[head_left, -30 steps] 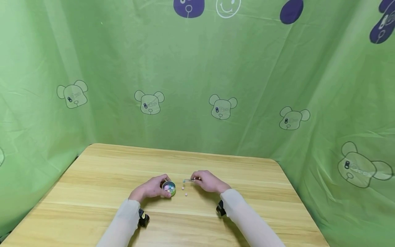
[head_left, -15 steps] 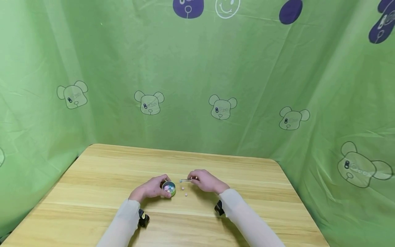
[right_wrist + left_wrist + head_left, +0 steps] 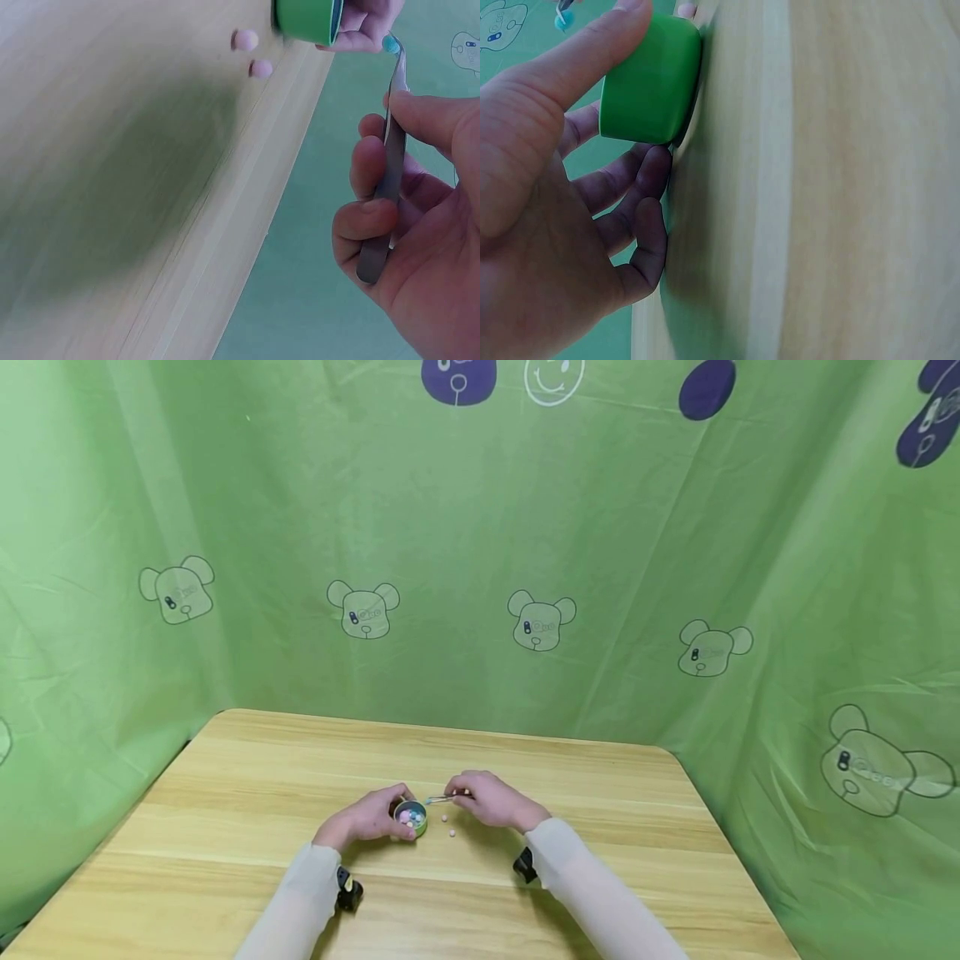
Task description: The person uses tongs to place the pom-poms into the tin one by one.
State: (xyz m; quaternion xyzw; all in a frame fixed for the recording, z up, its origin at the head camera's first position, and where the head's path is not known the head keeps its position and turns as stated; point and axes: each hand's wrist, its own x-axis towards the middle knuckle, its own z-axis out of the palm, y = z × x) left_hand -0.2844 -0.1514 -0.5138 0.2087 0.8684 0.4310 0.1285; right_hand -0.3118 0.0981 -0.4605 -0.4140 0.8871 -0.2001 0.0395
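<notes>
A small round green cup [image 3: 649, 82] stands on the table, gripped between the thumb and fingers of my left hand [image 3: 372, 816]. Pink, teal and pale little balls [image 3: 407, 817] lie inside it. My right hand [image 3: 491, 799] pinches metal tweezers [image 3: 394, 165] with a bent tip, thumb on one side and fingers on the other. At that tip is a small teal ball [image 3: 390, 43], held up close beside the cup's rim on its right. Two pink balls [image 3: 244, 40] sit loose on the tabletop just right of the cup.
The wooden table [image 3: 247, 777] has rounded far corners. Green curtain [image 3: 450, 527] printed with bear heads hangs behind it and at both sides. A black wrist camera [image 3: 349, 892] sits on the left wrist, another black camera [image 3: 525, 865] on the right.
My right hand has moved left, bringing the tweezers and teal ball from right of the loose balls to the cup's rim. The left hand and cup stay in place.
</notes>
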